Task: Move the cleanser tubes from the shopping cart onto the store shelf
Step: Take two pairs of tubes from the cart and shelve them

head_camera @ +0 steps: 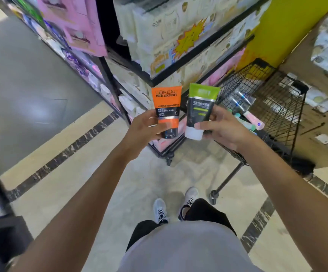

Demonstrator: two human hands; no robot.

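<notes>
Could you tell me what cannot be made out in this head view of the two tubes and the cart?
- Orange tube: lower edge hidden by left hand.
- Green tube: small print too small; right hand covers one side.
- Tubes in the shopping cart: count unclear behind mesh, blurred.
- Shelf packs: labels blurred.

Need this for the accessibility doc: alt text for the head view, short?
A person holds up two cleanser tubes, caps down: an orange tube in the left hand and a green tube in the right hand. Behind them on the right, a black wire shopping cart holds more tubes, beside stocked store shelves.
</notes>
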